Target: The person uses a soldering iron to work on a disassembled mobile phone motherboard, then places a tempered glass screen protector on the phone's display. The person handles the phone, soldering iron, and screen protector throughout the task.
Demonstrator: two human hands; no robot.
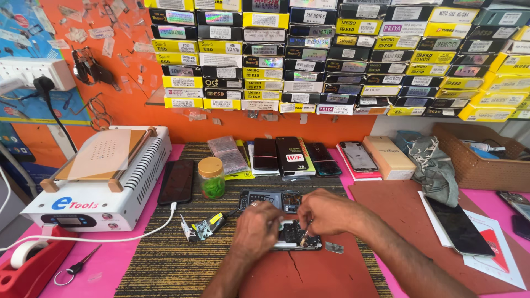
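An opened phone point(287, 234) lies back-up on the striped mat, its circuit boards bare. My left hand point(255, 229) rests on its left side and pins it down. My right hand point(327, 211) pinches a thin tool whose tip touches the phone's lower right part. A small metal part point(334, 248) lies just right of the phone on a dark red mat point(309, 273).
A white heating machine point(99, 176) stands at left, a dark phone point(177, 181) and a small jar point(211, 177) beside it. Several phones and boxes line the back. A wicker basket point(480, 160), a grey cloth point(436, 163) and a screen point(458, 226) sit at right. A tape dispenser point(30, 262) is at front left.
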